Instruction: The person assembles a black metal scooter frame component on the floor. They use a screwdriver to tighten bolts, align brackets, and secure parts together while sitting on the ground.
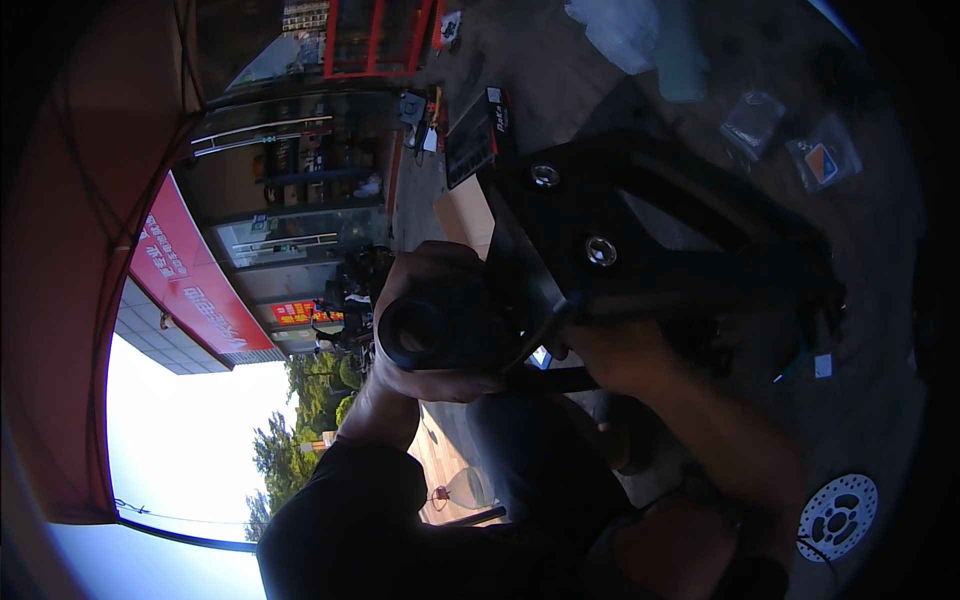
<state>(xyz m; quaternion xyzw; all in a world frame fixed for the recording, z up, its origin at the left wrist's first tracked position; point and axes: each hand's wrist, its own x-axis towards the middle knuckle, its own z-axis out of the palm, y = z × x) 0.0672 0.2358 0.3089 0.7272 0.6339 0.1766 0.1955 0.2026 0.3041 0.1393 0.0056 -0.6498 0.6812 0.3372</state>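
Note:
A large black frame-like part (690, 265) with a triangular opening fills the middle right, with two shiny round bolt heads (600, 250) on its face. My left hand (420, 265) wraps round a black cylindrical part (435, 330) whose hollow round end faces me. Whether this cylinder is joined to the frame, I cannot tell. My right hand (625, 355) is closed against the lower edge of the black frame, beside a dark bar (550, 380). Its fingertips are partly hidden under the frame.
A perforated brake disc (838, 517) lies at the lower right. Small clear plastic bags (752, 125) and white plastic wrapping (615, 35) lie on the ground. Beyond the frame are a black box (478, 135) and a red rack (375, 40). A red canopy (80, 250) spans the left.

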